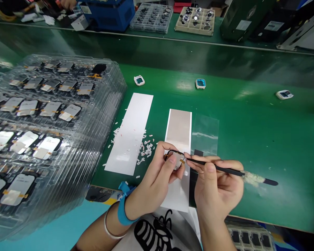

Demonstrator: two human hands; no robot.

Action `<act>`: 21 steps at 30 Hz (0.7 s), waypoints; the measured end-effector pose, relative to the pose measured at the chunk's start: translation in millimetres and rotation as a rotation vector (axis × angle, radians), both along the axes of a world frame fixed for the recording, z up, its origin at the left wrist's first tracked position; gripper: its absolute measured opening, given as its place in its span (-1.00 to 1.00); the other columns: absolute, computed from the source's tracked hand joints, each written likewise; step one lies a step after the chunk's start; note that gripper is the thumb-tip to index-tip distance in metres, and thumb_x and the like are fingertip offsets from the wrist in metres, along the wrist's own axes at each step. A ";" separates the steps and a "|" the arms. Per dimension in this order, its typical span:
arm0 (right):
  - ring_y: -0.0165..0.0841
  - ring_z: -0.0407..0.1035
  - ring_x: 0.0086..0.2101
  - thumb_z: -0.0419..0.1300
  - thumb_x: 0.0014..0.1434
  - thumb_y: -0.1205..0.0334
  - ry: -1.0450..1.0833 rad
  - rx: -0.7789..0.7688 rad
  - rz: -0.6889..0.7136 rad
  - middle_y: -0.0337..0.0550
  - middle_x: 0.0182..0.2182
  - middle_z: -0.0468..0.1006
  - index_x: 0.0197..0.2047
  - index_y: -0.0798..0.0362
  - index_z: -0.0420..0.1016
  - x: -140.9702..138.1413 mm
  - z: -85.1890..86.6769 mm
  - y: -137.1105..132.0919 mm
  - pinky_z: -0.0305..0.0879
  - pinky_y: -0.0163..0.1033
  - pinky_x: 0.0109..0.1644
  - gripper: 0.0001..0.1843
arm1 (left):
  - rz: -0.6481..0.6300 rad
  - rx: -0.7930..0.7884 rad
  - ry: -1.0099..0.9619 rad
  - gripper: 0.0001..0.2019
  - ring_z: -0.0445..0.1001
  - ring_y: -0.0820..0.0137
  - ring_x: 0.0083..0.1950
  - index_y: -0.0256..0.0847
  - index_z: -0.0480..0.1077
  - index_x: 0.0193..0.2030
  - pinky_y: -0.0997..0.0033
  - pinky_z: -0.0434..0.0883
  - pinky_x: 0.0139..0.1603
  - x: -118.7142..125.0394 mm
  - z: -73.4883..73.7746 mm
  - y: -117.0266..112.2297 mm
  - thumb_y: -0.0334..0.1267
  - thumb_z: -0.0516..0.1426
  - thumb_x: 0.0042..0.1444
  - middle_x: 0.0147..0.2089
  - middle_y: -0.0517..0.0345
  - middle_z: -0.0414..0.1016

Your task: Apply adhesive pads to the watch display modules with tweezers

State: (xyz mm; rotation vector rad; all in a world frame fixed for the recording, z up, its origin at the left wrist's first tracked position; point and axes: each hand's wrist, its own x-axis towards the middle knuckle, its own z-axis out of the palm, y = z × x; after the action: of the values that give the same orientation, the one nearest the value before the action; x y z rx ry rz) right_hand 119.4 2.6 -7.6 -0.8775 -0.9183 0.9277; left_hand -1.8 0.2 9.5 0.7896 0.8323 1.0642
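Observation:
My left hand (157, 170) pinches a small rectangular screen part (177, 161) with a silvery film face, held just above the green mat near the front edge. My right hand (217, 184) grips black tweezers (225, 169), and their tip touches the right edge of that part. A blue wrist strap (124, 205) and a metal bangle circle my left wrist. Under both hands lies a long strip of backing paper (179, 132) with a clear film sheet (205, 134) beside it.
A tall stack of clear plastic trays (68, 139) holding several screen parts fills the left. A white strip (131, 132) with small peeled scraps (146, 148) lies in the middle. Three small watch cases (200, 83) sit farther back. Trays and boxes (197, 21) line the far bench.

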 end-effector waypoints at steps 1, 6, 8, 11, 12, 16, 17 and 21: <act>-0.34 0.61 -0.20 0.16 0.33 0.46 0.001 -0.002 -0.003 -0.24 -0.28 0.61 -0.13 0.01 0.32 0.0 0.4 0.0 0.63 -0.24 -0.12 -0.84 | -0.003 0.002 -0.006 -0.84 0.19 0.49 -0.37 -0.08 0.19 -0.09 0.52 0.19 -0.37 -0.3 0.4 0.0 -0.08 -0.07 0.46 -0.40 0.27 0.25; -0.34 0.61 -0.22 0.17 0.33 0.45 0.002 -0.012 -0.007 -0.24 -0.29 0.60 -0.13 0.01 0.32 0.4 1.3 0.1 0.64 -0.23 -0.16 -0.84 | -0.014 0.014 -0.003 -0.83 0.21 0.53 -0.38 -0.09 0.18 -0.10 0.56 0.20 -0.38 -1.1 2.3 0.4 -0.10 -0.09 0.47 -0.40 0.29 0.27; -0.36 0.61 -0.24 0.18 0.32 0.45 0.009 -0.025 -0.014 -0.25 -0.31 0.59 -0.15 0.00 0.32 0.0 0.8 0.0 0.64 -0.25 -0.20 -0.84 | -0.005 0.033 0.014 -0.83 0.22 0.54 -0.40 -0.11 0.17 -0.13 0.56 0.19 -0.40 0.5 1.2 1.5 -0.11 -0.09 0.48 -0.39 0.28 0.29; -0.35 0.61 -0.27 0.21 0.31 0.40 0.021 -0.066 -0.017 -0.25 -0.31 0.59 -0.17 0.00 0.32 0.1 0.3 -0.1 0.64 -0.27 -0.26 -0.86 | 0.044 0.083 0.065 -0.82 0.25 0.54 -0.42 -0.12 0.14 -0.18 0.54 0.20 -0.41 4.5 -3.4 2.6 -0.13 -0.07 0.47 -0.41 0.29 0.31; -0.35 0.61 -0.29 0.22 0.31 0.38 0.030 -0.089 -0.013 -0.25 -0.30 0.59 -0.17 0.00 0.31 0.9 1.1 0.1 0.64 -0.27 -0.27 -0.86 | 0.066 0.094 0.086 -0.82 0.26 0.53 -0.42 -0.12 0.12 -0.19 0.53 0.21 -0.40 5.1 -4.6 1.8 -0.12 -0.06 0.46 -0.42 0.30 0.30; -0.27 0.62 -0.33 0.26 0.28 0.30 0.056 -0.118 -0.023 -0.25 -0.31 0.58 -0.16 -0.01 0.29 13.0 15.8 5.0 0.66 -0.14 -0.28 -0.82 | 0.120 0.081 0.238 -0.78 0.22 0.50 -0.47 -0.10 0.12 -0.24 0.47 0.21 -0.41 -7.0 6.7 -13.0 -0.10 0.06 0.39 -0.46 0.34 0.16; -0.24 0.63 -0.32 0.28 0.27 0.30 0.042 -0.103 -0.024 -0.24 -0.32 0.57 -0.17 0.00 0.30 18.3 21.5 7.9 0.66 -0.10 -0.27 -0.81 | 0.114 0.082 0.297 -0.78 0.19 0.50 -0.49 -0.10 0.15 -0.26 0.46 0.18 -0.44 -14.1 15.7 -19.8 -0.11 0.08 0.37 -0.48 0.34 0.13; -0.13 0.63 -0.31 0.35 0.21 0.20 -0.071 -0.080 0.063 -0.12 -0.27 0.61 -0.19 0.03 0.31 39.3 33.8 27.4 0.65 -0.01 -0.22 -0.74 | 0.144 0.210 0.501 -0.86 0.15 0.40 -0.56 -0.04 0.36 -0.35 0.40 0.11 -0.56 -47.2 70.2 -49.2 -0.17 0.23 0.19 -0.57 0.27 0.22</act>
State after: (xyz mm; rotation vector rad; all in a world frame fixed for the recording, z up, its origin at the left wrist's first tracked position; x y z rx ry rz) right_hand 158.7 30.0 26.2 -0.9595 -0.9803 0.9984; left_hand -49.0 -49.0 79.7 1.2178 1.2267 1.1084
